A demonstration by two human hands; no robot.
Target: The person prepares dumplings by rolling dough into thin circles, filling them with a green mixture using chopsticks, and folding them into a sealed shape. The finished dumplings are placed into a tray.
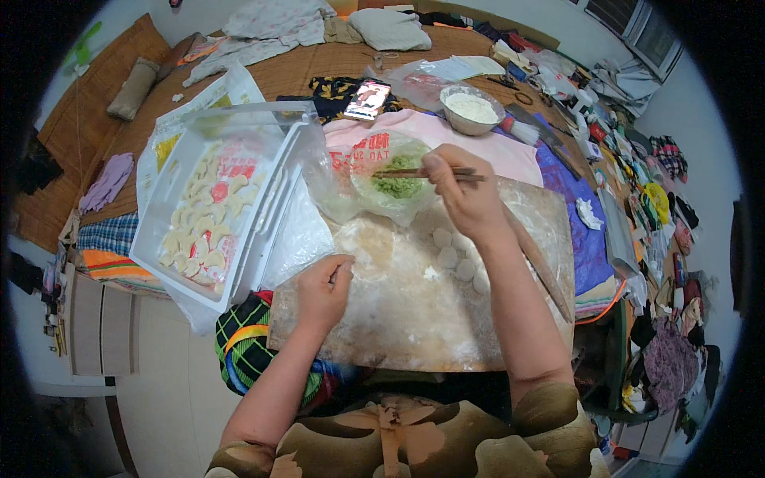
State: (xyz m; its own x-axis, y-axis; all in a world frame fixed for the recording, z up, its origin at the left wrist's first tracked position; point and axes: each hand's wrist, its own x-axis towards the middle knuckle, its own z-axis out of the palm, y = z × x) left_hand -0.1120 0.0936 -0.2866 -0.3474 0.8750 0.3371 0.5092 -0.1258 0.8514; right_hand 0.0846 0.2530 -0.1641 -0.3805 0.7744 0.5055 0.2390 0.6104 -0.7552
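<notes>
My right hand (469, 191) grips a pair of wooden chopsticks (406, 173), their tips in green minced filling (401, 179). A thin plastic bag (367, 158) with red print lines the container of filling; the container's own shape is hard to see. Curled over the left part of a floured wooden board (388, 310) is my left hand (326, 293); whether anything sits inside the fingers is hidden. Several small dough pieces (447, 258) lie near my right forearm. That forearm partly covers a wooden rolling pin (541, 269) slanting along the board's right side.
Left of the board, a white plastic tray (239, 263) holds several rows of crescent dumplings (203, 221). A bowl of flour (472, 110) stands behind the board, near a lit phone (367, 100). Tools and crumpled tissue (588, 214) lie to the right, beside piled household items.
</notes>
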